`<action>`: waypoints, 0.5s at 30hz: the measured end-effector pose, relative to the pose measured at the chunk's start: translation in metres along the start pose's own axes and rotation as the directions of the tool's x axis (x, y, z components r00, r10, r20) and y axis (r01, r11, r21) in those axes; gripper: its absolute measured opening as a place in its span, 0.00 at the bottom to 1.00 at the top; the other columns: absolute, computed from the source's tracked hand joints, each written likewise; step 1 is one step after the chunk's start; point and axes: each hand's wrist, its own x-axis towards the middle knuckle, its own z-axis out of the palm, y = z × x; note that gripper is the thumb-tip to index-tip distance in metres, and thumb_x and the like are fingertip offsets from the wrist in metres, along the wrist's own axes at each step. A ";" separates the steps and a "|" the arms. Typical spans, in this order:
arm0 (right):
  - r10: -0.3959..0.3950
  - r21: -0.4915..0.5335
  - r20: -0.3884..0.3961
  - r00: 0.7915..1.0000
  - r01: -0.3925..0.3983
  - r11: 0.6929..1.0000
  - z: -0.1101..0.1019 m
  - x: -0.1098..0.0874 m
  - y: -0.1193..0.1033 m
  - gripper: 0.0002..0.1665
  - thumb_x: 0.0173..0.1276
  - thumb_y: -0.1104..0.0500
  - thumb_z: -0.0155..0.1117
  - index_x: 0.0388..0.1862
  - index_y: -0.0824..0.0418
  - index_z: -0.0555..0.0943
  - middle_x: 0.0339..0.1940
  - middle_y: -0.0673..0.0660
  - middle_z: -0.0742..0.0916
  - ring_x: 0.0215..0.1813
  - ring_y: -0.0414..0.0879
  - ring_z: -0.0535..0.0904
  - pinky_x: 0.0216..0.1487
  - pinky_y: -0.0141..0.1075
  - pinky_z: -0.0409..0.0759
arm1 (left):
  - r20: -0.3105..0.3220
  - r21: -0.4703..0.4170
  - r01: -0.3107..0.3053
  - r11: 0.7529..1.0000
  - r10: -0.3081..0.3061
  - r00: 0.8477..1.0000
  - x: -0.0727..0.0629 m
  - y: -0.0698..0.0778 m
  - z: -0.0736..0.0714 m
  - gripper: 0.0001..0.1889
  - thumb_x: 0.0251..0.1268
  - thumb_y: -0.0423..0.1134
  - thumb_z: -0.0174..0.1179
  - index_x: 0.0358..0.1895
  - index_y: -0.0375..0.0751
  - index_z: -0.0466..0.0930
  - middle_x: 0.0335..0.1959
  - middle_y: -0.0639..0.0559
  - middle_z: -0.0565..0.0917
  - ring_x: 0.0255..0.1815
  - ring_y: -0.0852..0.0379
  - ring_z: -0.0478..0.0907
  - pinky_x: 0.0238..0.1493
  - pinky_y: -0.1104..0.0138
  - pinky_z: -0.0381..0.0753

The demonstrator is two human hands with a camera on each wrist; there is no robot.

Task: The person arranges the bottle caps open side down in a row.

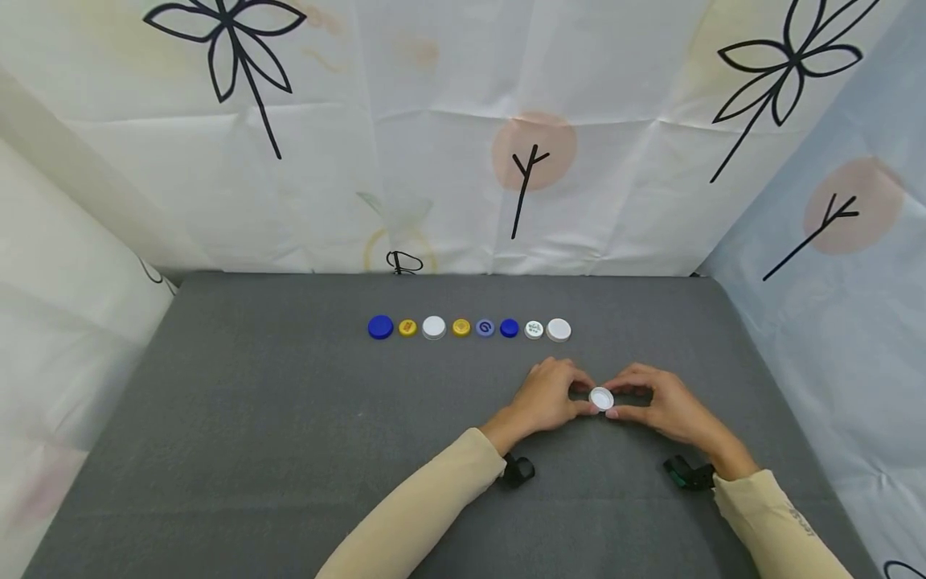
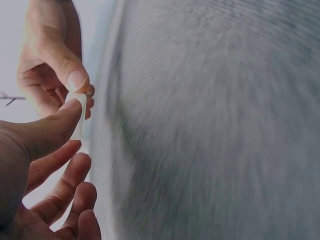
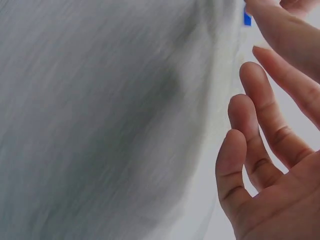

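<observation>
A small white bottle cap (image 1: pixel 601 399), its hollow side showing, is between the two hands above the grey table. My left hand (image 1: pixel 553 394) pinches its left edge with thumb and index finger. From the other side my right hand (image 1: pixel 665 404) holds the right edge, also by thumb and index finger. In the left wrist view the cap (image 2: pixel 79 120) appears edge-on, with the left thumb (image 2: pixel 65 122) across it and the right thumb at its far end. The right hand's other fingers (image 3: pixel 255 125) are spread and loosely bent in the right wrist view.
Several bottle caps lie in a row farther back: a large blue one (image 1: pixel 380 326), yellow ones (image 1: pixel 407 327), a light purple one (image 1: pixel 485 327), a smaller blue one (image 1: pixel 510 327) and white ones (image 1: pixel 559 330). Patterned cloth walls (image 1: pixel 434 161) border the grey table (image 1: pixel 253 418).
</observation>
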 end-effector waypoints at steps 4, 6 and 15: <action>-0.029 0.034 -0.031 0.999 0.030 0.999 0.009 0.011 -0.013 0.19 0.55 0.64 0.82 0.46 0.56 0.88 0.38 0.45 0.86 0.36 0.46 0.79 0.38 0.38 0.75 | -0.024 -0.074 -0.037 0.997 0.035 0.999 -0.012 -0.010 -0.018 0.13 0.60 0.47 0.75 0.47 0.48 0.91 0.38 0.58 0.85 0.39 0.63 0.76 0.42 0.72 0.69; -0.034 0.064 -0.039 0.999 0.037 0.997 0.016 0.018 -0.021 0.19 0.55 0.64 0.81 0.47 0.56 0.88 0.38 0.46 0.86 0.36 0.47 0.79 0.37 0.38 0.75 | -0.030 -0.099 -0.043 0.994 0.041 0.999 -0.020 -0.017 -0.027 0.14 0.61 0.46 0.75 0.48 0.48 0.91 0.39 0.57 0.86 0.40 0.61 0.78 0.43 0.72 0.71; -0.034 0.185 -0.065 0.997 0.046 0.982 0.057 0.056 -0.053 0.19 0.56 0.62 0.81 0.48 0.57 0.89 0.40 0.48 0.87 0.39 0.51 0.81 0.40 0.42 0.77 | -0.104 -0.185 -0.001 0.983 -0.019 0.994 -0.065 -0.049 -0.068 0.15 0.60 0.41 0.75 0.49 0.44 0.89 0.42 0.52 0.87 0.44 0.53 0.81 0.47 0.62 0.78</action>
